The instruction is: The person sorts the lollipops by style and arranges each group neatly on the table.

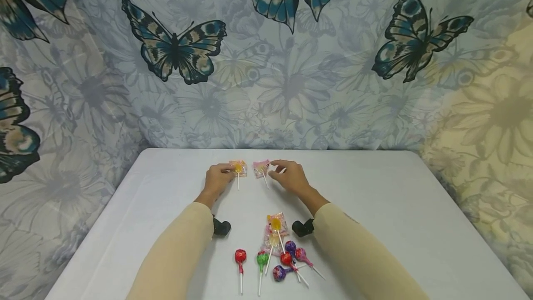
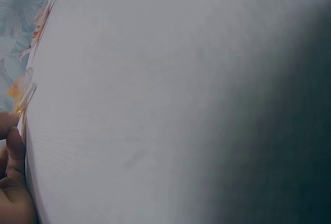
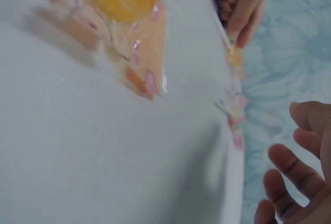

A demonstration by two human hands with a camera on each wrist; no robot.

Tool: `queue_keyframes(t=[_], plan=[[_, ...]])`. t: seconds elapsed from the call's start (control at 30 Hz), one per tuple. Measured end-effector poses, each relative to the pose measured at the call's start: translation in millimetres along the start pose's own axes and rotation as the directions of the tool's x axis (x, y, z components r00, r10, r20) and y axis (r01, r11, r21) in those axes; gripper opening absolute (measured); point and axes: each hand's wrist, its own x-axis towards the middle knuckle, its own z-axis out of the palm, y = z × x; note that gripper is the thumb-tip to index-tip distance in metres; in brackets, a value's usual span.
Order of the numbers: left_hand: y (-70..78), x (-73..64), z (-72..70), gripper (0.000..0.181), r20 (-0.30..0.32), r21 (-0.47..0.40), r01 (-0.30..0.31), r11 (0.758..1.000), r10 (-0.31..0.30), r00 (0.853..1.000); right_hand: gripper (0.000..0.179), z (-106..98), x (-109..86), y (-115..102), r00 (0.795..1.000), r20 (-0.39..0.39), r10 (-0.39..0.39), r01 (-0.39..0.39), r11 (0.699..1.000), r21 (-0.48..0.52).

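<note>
Near the far edge of the table, my left hand (image 1: 218,179) pinches the side of a yellow-orange lollipop (image 1: 238,168) in a clear printed wrapper, its white stick pointing toward me. In the left wrist view, thumb and finger (image 2: 15,144) meet at that wrapper's edge. A pink-wrapped lollipop (image 1: 261,168) lies just to the right of it, stick also toward me. My right hand (image 1: 291,178) is beside this second one, thumb and fingers spread apart. The right wrist view shows those fingers (image 3: 295,169) loosely bent with nothing between them.
Closer to me lie several more lollipops: a wrapped yellow one (image 1: 276,224), a red one (image 1: 240,256), a green one (image 1: 262,258), and purple (image 1: 279,273) and pink (image 1: 301,254) ones in an overlapping pile. Butterfly-print cloth (image 1: 291,105) hangs behind the white table (image 1: 366,189).
</note>
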Motion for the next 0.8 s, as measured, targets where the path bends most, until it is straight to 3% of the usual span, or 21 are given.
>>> queue_keyframes(t=[0.23, 0.47, 0.8], plan=[[-0.7, 1.1, -1.5, 0.012, 0.005, 0.002, -0.018, 1.000, 0.018, 1.000, 0.035, -26.0, -27.3, -3.0, 0.996, -0.052, -0.068, 0.068, 0.998, 0.010], [4.5, -0.4, -2.4, 0.010, 0.014, -0.014, 0.008, 1.000, -0.008, 1.000, 0.036, -45.5, -61.9, -9.7, 0.987, -0.081, -0.139, 0.143, 0.988, 0.050], [4.5, -0.5, -1.9, 0.008, 0.017, -0.033, 0.035, 0.999, -0.034, 0.999, 0.035, -39.9, -96.4, -2.9, 0.982, -0.081, -0.169, 0.176, 0.981, 0.087]])
